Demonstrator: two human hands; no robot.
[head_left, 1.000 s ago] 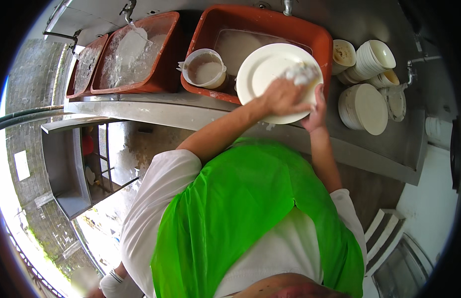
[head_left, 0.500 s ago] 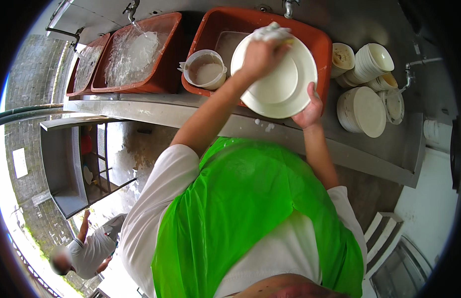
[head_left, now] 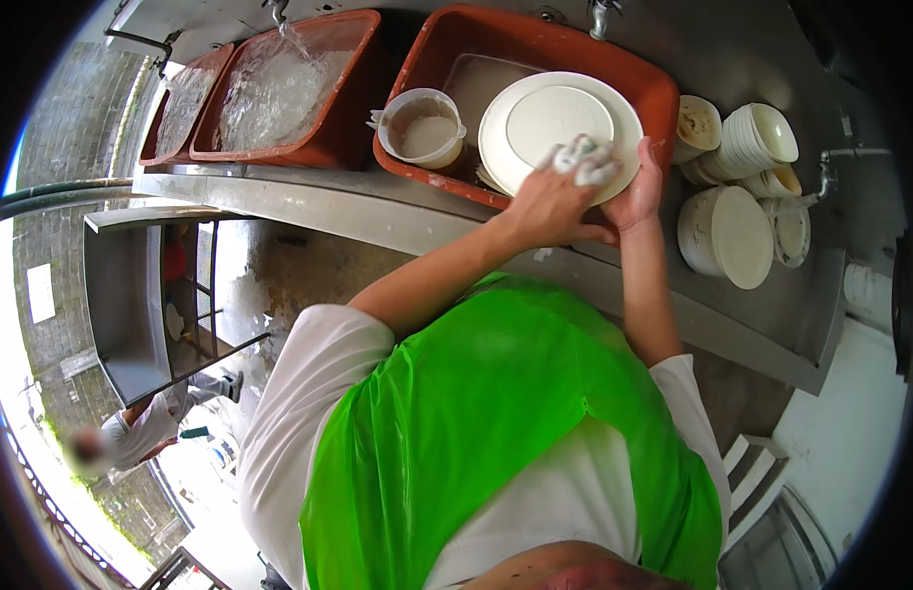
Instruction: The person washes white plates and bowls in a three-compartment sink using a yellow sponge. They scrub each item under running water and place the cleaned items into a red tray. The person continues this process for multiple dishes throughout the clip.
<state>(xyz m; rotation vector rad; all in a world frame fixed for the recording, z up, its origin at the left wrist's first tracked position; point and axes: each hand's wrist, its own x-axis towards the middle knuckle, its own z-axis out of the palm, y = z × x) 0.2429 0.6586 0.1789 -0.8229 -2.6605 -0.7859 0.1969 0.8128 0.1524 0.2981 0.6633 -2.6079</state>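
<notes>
A white round plate [head_left: 560, 113] is tilted over the front right of a red-brown tub, its underside with the raised ring facing up. My right hand [head_left: 638, 192] grips the plate's right edge, thumb along the rim. My left hand [head_left: 565, 197] presses on the near part of the underside, its fingers covered in white foam. A sponge appears to be under those fingers, almost wholly hidden by them and the suds. Part of another pale dish edge shows below the plate's left side. Left of the plate, a clear plastic jug [head_left: 420, 130] holds cloudy liquid.
The red-brown tub [head_left: 417, 61] contains cloudy water. Two more tubs stand left, water running into the larger one [head_left: 366, 69] from a tap. On the steel counter at right are stacked bowls [head_left: 752, 138] and stacked plates [head_left: 740, 236]. Another person [head_left: 147, 433] is at lower left.
The plate has been turned over, from its eating side to its underside. My left hand has moved from the far rim to the near part. The other person has shifted.
</notes>
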